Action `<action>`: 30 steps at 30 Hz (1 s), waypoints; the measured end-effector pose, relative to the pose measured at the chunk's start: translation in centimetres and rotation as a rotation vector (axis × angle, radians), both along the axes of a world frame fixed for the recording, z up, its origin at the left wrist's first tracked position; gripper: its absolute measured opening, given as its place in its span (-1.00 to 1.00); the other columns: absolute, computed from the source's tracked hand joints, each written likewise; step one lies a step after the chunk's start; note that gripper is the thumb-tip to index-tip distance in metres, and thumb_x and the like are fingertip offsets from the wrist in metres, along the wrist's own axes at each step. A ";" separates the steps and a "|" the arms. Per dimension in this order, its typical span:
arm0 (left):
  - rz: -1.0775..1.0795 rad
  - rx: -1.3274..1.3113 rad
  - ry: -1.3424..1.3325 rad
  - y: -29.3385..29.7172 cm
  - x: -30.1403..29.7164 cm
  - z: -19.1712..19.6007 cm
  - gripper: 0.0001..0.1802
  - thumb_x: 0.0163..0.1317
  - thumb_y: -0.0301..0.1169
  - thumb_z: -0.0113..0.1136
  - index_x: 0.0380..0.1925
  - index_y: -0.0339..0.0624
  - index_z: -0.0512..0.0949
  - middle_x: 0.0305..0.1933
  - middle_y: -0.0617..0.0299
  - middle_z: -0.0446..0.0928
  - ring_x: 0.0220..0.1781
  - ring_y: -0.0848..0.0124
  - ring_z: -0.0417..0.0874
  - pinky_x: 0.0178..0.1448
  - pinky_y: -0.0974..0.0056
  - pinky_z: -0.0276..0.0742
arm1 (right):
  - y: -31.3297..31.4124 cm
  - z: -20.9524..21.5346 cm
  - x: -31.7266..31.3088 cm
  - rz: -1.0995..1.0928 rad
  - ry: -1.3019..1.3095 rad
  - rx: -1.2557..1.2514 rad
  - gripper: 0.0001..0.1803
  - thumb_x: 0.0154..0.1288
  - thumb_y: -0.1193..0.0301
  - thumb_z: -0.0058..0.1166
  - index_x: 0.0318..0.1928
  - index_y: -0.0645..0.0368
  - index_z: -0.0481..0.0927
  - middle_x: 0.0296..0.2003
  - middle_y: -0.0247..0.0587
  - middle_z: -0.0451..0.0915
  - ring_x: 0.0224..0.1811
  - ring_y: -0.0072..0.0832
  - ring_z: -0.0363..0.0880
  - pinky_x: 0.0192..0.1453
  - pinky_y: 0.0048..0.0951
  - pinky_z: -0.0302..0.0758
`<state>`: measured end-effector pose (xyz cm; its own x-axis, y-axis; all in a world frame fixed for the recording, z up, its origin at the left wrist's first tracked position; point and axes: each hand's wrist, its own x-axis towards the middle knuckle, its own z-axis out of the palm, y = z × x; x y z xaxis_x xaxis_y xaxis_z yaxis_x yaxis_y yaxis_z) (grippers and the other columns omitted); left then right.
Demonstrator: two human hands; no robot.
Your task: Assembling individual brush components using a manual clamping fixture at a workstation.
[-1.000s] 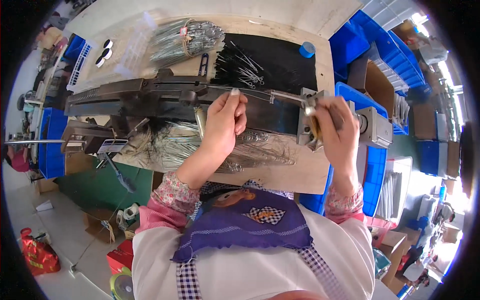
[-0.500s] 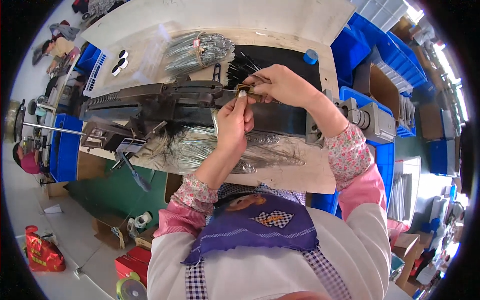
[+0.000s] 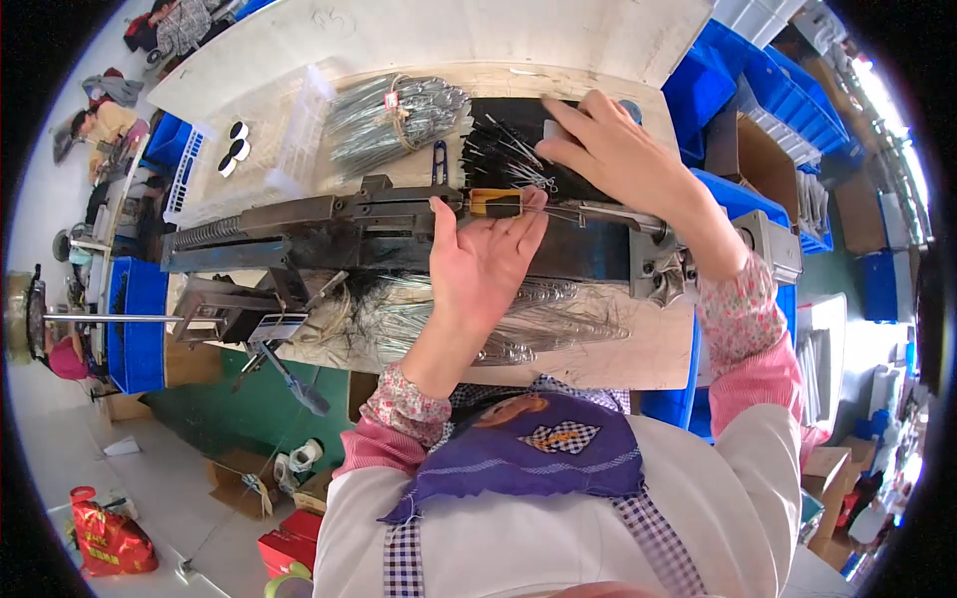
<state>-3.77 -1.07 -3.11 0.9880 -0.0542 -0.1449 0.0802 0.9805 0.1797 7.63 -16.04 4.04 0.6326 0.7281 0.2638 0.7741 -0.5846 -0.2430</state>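
Observation:
A long dark metal machine [image 3: 319,224] lies across the wooden bench [image 3: 638,349]. My left hand [image 3: 483,264] rests on it with the fingers spread flat and the fingertips against a small orange-brown block [image 3: 495,202] on the rail. It holds nothing. My right hand [image 3: 613,149] reaches over the machine to a heap of thin black wires [image 3: 498,149] on a black mat [image 3: 588,254]. Its fingers are spread at the right edge of that heap, and I see nothing gripped in them. A thin metal rod [image 3: 608,211] runs right from the block.
A tied bundle of silver rods [image 3: 399,115] and a clear plastic tray [image 3: 284,140] lie at the back. Silver wires in a plastic bag [image 3: 538,319] lie at the front edge. Blue bins [image 3: 768,85] and a cardboard box [image 3: 763,159] crowd the right; a blue crate [image 3: 135,319] stands left.
My right hand left the machine's right end, met the left hand at the middle, then moved up to the black wires. My left hand has opened flat against the block.

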 end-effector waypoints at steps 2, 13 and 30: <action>-0.015 -0.045 0.026 -0.1 -0.1 0.3 -0.08 0.36 0.26 -0.30 0.19 -0.55 0.16 0.26 -0.19 0.28 0.38 0.08 0.28 0.47 0.07 0.19 | 0.0 -1.5 -1.0 0.100 -0.250 0.082 -0.57 0.22 0.38 0.08 0.11 0.18 0.49 -0.27 0.08 0.48 -0.12 -0.04 0.51 -0.06 -0.17 0.49; 0.117 0.100 -0.004 -0.5 -1.9 -0.2 -0.23 0.42 0.18 -0.33 0.20 -0.37 0.28 0.25 0.05 0.36 0.35 0.24 0.32 0.50 0.15 0.13 | 1.6 -2.3 -1.9 0.118 0.166 0.263 -0.87 0.11 0.43 0.18 -0.29 0.09 0.70 -0.42 -0.31 0.59 -0.32 -0.29 0.59 -0.10 -0.32 0.40; 0.128 0.218 0.010 -0.1 -1.4 0.8 -0.18 0.43 0.16 -0.35 0.13 -0.56 0.27 0.22 -0.18 0.35 0.35 0.07 0.33 0.51 0.10 0.17 | 1.8 -1.7 -1.2 0.183 -0.085 0.308 -0.90 0.10 0.40 0.19 -0.33 0.02 0.70 -0.46 -0.37 0.56 -0.31 -0.38 0.57 0.04 -0.32 0.28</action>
